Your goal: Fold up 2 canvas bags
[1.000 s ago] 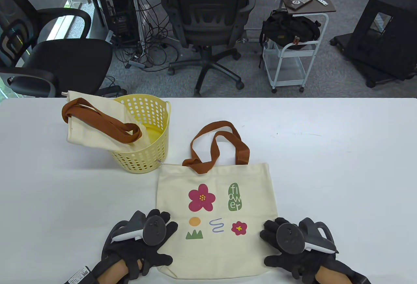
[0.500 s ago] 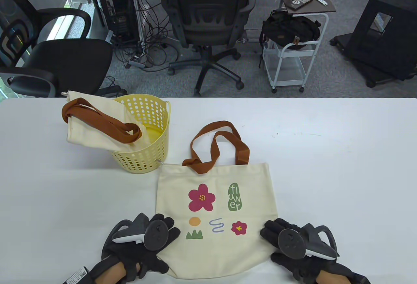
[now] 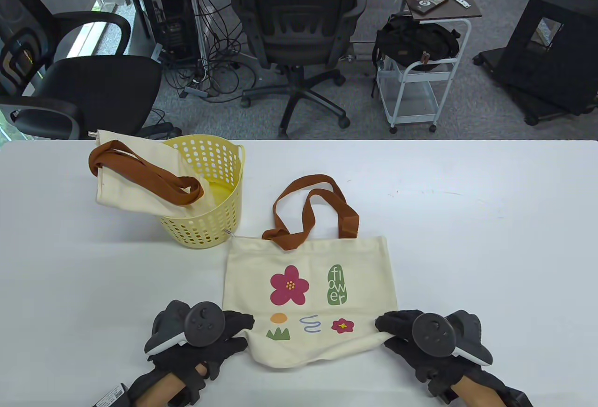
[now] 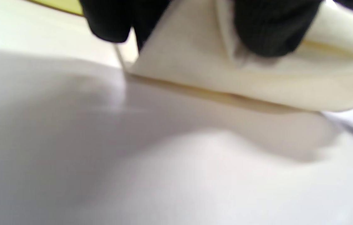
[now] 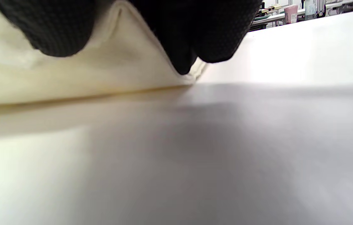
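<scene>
at the near edge of the desk, the left hand and right hand now pinch the printed canvas bag by its bottom corners, lifted since a moment ago. the first fold looks begun; the second bag waits, draped over the yellow basket.

Yellow perforated plastic basket on white table. Beyond: black mesh office chair, white wire trolley, black backpack on it.
</scene>
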`<state>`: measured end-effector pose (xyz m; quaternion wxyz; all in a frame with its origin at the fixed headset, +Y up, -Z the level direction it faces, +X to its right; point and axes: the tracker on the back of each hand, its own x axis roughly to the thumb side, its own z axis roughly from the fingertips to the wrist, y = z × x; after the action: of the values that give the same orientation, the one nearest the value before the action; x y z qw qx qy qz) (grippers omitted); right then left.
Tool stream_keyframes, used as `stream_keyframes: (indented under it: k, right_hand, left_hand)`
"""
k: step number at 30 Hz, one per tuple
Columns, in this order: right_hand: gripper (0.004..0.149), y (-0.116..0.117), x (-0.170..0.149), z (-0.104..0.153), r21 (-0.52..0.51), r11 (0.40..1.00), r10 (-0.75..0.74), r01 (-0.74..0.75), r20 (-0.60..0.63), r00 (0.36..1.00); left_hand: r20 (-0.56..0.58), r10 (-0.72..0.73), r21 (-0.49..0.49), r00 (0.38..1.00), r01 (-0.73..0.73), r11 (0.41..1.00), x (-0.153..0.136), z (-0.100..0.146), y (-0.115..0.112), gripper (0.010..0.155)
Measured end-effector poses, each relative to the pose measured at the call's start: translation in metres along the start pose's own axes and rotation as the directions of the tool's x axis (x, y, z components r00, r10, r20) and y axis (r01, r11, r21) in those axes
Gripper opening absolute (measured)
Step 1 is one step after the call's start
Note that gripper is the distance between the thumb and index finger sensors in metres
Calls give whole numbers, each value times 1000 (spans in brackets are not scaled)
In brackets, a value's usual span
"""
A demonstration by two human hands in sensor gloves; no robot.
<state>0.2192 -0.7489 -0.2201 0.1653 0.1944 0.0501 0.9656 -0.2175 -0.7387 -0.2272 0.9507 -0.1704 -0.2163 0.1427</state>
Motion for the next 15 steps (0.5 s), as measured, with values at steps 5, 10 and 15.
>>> stream_keyframes:
  k: [5, 10, 15]
  right_hand:
    - [45, -21, -10, -5, -34, 984, -172, 172, 14, 985]
    - [49, -29, -22, -27, 3, 961, -275, 275, -46, 960]
    - [54, -20, -24, -52, 41, 971, -224, 235, -175, 959]
  left_hand:
    - [-13, 181, 1, 983, -181, 984, -7, 1, 17, 56]
    - [-125, 341, -41, 932, -348, 937, -21, -13, 24, 60]
    - [-253, 356, -9, 900, -370, 929, -33, -33, 18, 62]
